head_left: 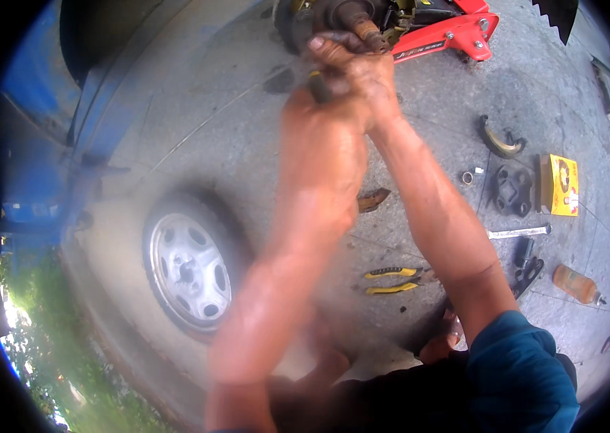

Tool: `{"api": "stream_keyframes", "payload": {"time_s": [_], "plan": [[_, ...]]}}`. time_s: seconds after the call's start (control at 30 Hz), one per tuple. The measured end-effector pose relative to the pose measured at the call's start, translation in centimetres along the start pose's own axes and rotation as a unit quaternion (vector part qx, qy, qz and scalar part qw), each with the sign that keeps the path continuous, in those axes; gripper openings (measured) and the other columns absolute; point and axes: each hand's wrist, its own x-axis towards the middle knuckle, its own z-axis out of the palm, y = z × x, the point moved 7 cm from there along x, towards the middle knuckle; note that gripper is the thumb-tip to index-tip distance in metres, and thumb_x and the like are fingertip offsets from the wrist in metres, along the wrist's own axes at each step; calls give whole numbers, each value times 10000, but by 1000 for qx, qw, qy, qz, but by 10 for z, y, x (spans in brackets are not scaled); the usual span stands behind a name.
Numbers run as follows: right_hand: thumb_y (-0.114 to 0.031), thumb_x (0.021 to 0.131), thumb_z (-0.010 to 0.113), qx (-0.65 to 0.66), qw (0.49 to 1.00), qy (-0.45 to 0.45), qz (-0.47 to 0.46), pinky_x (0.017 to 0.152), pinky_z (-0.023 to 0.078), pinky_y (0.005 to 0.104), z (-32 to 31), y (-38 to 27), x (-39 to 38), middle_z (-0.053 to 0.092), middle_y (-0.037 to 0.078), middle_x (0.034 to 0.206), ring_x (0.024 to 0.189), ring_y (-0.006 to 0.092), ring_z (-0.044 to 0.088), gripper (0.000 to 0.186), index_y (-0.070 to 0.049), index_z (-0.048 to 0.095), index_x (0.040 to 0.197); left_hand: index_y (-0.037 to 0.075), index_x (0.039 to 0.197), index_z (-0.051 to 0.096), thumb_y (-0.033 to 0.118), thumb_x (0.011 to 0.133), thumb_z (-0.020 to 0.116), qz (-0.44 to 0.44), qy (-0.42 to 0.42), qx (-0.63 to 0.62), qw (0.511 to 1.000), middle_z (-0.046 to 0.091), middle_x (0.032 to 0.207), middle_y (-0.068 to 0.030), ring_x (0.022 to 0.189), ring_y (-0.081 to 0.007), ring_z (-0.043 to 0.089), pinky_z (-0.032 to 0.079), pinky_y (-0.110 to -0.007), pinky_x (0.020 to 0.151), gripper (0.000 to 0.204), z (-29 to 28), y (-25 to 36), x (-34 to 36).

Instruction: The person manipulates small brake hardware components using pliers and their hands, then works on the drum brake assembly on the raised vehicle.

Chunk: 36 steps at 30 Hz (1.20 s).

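Observation:
My left hand (325, 141) and my right hand (371, 79) are close together in front of a wheel hub with brake parts (348, 13) at the top. The left hand is closed in a fist. A dark object with a yellowish edge (319, 86) shows between the hands, mostly hidden by fingers and too blurred to name. My right hand is also closed, its thumb side toward the hub, just below the rusty shaft end (368, 32). What its fingers grip is hidden.
A red floor jack (449, 42) stands beside the hub. On the concrete lie a wheel with tire (191, 270), yellow-handled pliers (393, 280), a curved brake shoe (501, 141), a yellow box (562, 185), a metal bar (521, 232) and a bottle (576, 284). A blue vehicle body (41, 72) rises at left.

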Motion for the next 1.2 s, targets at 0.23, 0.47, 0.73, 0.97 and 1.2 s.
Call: {"api": "stream_keyframes", "payload": {"time_s": [0.23,0.47,0.73,0.97,1.2], "plan": [[-78,783,719,-36,998,31,29,534,435,244,-4,7,0,622,47,720,620,109,539,168,12,633,896,-13,875,564,48,765,479,-56,0,-52,997,553,764,-70,639,-135,496,421,-297,506,152,1,-4,1],[-66,792,696,-69,996,43,24,447,423,271,1,-15,-9,596,75,713,554,130,528,322,8,542,1065,-11,831,572,34,748,489,-62,-15,-120,991,567,822,-60,655,-126,486,414,-274,504,126,-16,-13,2],[-89,777,727,20,994,51,97,564,467,257,10,-14,-23,602,57,941,733,117,576,475,-77,476,1180,-5,917,544,33,680,521,-109,0,-158,981,555,855,-62,711,-143,499,398,-295,522,241,-13,-20,3],[-35,785,705,45,989,63,126,540,478,292,15,-12,-16,596,80,924,727,145,572,472,-86,458,1184,-19,966,530,33,654,509,-117,-25,-117,986,562,838,-82,723,-175,522,405,-332,530,317,-19,-20,9],[-42,828,658,57,978,93,179,586,488,327,10,2,-14,607,94,864,729,191,583,223,32,541,1003,-113,1138,458,60,759,491,-99,-34,124,987,575,1063,-311,1049,-403,568,430,-409,880,418,-22,-18,6]]}}
